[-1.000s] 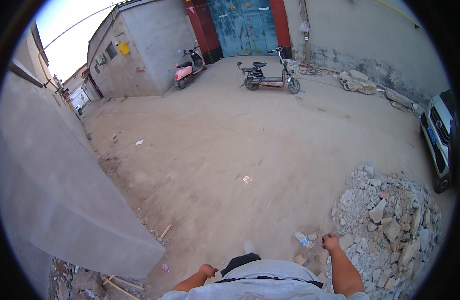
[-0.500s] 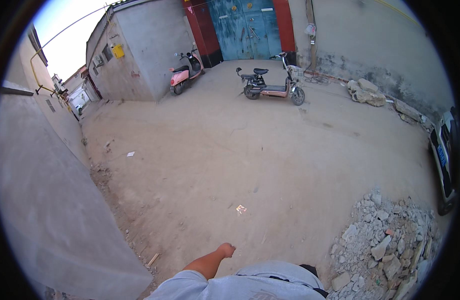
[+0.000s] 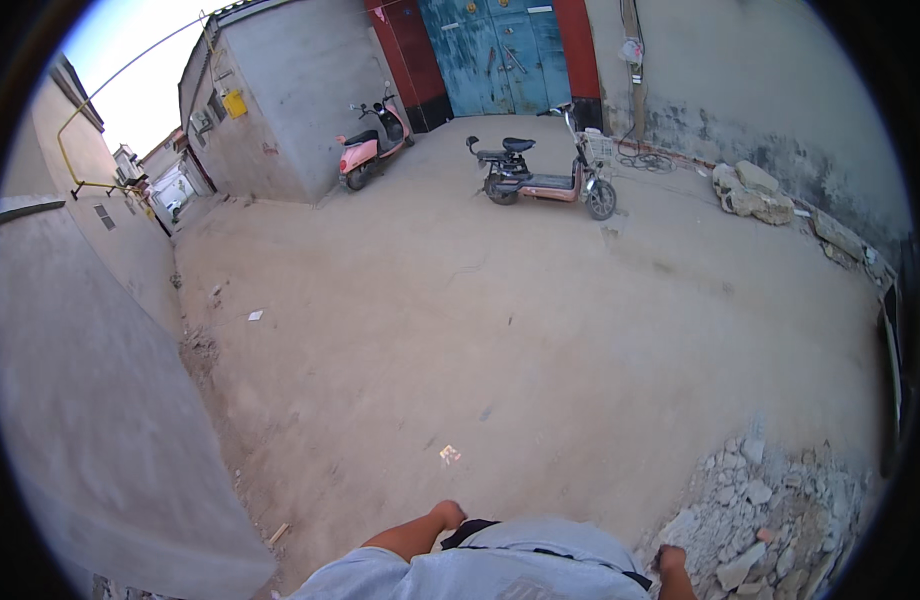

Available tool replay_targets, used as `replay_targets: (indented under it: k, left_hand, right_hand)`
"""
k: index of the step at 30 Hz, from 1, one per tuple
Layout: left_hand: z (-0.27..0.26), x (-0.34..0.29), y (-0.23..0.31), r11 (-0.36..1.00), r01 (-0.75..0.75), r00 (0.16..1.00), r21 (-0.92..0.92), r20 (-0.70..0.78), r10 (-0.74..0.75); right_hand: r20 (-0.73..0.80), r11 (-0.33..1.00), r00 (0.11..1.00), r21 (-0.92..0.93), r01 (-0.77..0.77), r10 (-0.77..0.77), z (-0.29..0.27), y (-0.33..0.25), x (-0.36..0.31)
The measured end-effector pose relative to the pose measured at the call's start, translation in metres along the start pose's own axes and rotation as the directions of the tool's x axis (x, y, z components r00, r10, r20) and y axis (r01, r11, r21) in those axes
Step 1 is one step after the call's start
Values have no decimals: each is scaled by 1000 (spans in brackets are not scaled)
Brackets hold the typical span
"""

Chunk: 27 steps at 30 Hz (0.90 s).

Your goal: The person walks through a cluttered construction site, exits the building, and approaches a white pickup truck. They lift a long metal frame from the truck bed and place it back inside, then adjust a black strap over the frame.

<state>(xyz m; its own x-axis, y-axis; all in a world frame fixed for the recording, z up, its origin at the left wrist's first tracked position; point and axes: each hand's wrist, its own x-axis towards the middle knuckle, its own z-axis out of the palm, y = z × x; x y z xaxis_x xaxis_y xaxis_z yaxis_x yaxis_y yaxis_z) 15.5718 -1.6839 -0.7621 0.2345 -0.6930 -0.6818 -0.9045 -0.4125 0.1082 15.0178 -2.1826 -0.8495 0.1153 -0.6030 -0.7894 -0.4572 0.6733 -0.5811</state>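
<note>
A: Grip state, both sides?

B: Left hand [image 3: 448, 515]: out in front of the shirt [image 3: 410, 578], no object visible in it. Fingers too small and blurred; cannot tell whether spread or pressed together. Right hand [image 3: 670, 560]: fingers look curled, closure cannot be told, no object seen.

A: Nearest things?

B: Right hand overlaps, in view, the near edge of a rubble heap [image 3: 755, 500]; contact not determinable. Ahead of the left hand, apart from it, a bright scrap [image 3: 449, 455] lies on the dirt ground [image 3: 380, 380].

A: Progress?

B: Judgement only: no handling visible at this instant. Rubble loose and unsorted, scrap on the ground; nothing shows as completed, and the remainder cannot be gauged from here.

A: Labels, writing?

B: Faint print [image 3: 525, 590] on the shirt, cut by the lower edge, illegible. Pale strip [image 3: 539, 9] on the blue door [image 3: 495, 65]: no characters resolved. Pink scooter [image 3: 360, 155], no badge legible.
</note>
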Motion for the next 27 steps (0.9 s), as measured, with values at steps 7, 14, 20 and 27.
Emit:
replay_targets:
  k: [7,14,20,27]
  left_hand:
    - [-98,40,0,727,281,940,-626,29,-339]
    - [-180,140,-21,495,328,913,-805,136,-385]
    - [-206,276,-89,989,-22,1000,-149,-4,21]
    - [-314,401,-162,969,44,987,-243,-138,-79]
  right_hand:
    - [16,978,981,85,190,-192,42,-252,13]
    - [87,987,989,-103,126,-117,85,-237,66]
    - [109,686,992,-717,124,-66,94,-230,78]
    - [27,695,995,-714,85,-95,120,-319,91]
